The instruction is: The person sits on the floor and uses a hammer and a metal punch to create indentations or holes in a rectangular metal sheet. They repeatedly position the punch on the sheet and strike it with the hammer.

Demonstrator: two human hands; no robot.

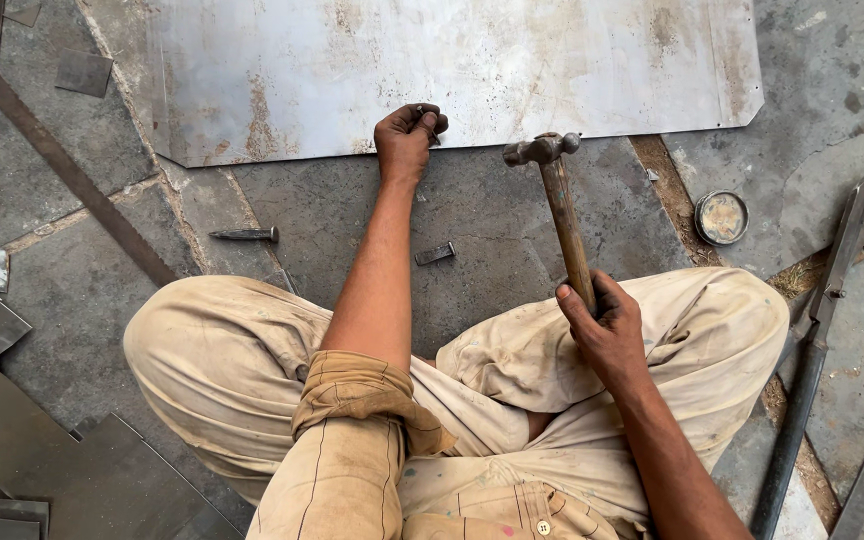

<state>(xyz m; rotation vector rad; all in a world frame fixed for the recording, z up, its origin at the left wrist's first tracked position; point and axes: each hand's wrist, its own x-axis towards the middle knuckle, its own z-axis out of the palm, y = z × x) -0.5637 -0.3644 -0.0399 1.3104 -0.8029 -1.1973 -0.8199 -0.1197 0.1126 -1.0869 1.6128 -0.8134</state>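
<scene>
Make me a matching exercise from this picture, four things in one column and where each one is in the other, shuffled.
Things:
1. hammer
2. metal sheet
3. round tin
4. shears

Places:
A. on the stone floor, right of the hammer head
B. held by its handle in the right hand
C. lying past the person's right knee
D. flat on the floor, its near edge under the left hand

Pairs: 1-B, 2-D, 3-A, 4-C

Grey stone-slab floor point(512, 230) with dirt-filled joints, in flat daylight
</scene>
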